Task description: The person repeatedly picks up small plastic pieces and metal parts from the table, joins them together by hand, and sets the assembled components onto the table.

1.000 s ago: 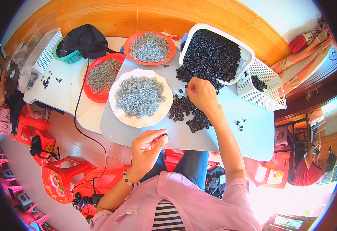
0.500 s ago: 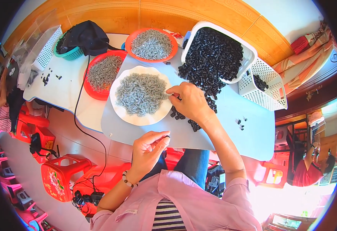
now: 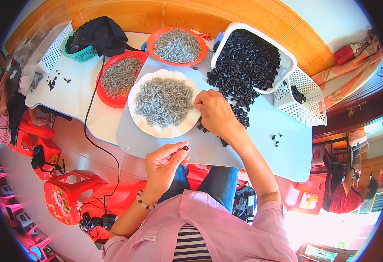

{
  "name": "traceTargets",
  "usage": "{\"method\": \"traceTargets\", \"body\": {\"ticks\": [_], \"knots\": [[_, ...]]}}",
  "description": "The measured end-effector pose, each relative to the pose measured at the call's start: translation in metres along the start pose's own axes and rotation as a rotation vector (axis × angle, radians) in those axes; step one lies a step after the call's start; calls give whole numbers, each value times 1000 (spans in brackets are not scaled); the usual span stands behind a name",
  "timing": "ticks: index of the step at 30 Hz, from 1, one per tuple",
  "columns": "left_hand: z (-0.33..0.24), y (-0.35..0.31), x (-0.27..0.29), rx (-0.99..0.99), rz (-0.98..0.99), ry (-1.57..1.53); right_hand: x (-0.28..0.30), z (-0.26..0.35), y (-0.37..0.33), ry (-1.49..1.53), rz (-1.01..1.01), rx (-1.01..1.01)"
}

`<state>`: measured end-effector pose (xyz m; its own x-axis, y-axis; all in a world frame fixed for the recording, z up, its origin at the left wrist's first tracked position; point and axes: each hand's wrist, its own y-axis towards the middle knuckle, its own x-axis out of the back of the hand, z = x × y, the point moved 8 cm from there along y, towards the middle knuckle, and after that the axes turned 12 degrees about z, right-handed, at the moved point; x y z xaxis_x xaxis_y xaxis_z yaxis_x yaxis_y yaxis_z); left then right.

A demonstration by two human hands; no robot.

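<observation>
My left hand [image 3: 163, 168] is over the near edge of the grey table board, pinching a small black plastic piece [image 3: 185, 148] between thumb and forefinger. At the right rim of a white scalloped plate [image 3: 141, 124], my right hand [image 3: 217, 114] has its fingertips pressed together. Whatever they hold, if anything, is hidden. Heaped on the plate are small silvery pieces [image 3: 163, 102] that look like springs. Beyond and partly beneath my right hand lies a spill of black plastic pieces [image 3: 230, 87], running out of a tipped white tub [image 3: 292, 61].
Behind the plate stand an orange bowl [image 3: 152, 54] and a red bowl [image 3: 100, 94], both with silvery pieces. A white perforated basket [image 3: 311, 102] is at the right. A black cable [image 3: 88, 109] hangs past the table's left side. Red stools [image 3: 71, 179] stand below.
My right hand has drawn slightly right from the silvery heap to the plate's rim, its fingers closing together. My left hand still pinches the black piece, now turned to show more of it.
</observation>
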<state>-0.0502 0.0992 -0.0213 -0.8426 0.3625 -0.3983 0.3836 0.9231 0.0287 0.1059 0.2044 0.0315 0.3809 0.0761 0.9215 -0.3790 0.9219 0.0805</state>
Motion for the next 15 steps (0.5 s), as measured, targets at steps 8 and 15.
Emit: {"method": "traceTargets", "body": {"ticks": [8,15], "knots": [[2,-3,6,39,-17,-189,18,30,-25,641,284,-86],[-8,-3,-3,-75,-2,-80,19,60,-54,695,409,39]]}}
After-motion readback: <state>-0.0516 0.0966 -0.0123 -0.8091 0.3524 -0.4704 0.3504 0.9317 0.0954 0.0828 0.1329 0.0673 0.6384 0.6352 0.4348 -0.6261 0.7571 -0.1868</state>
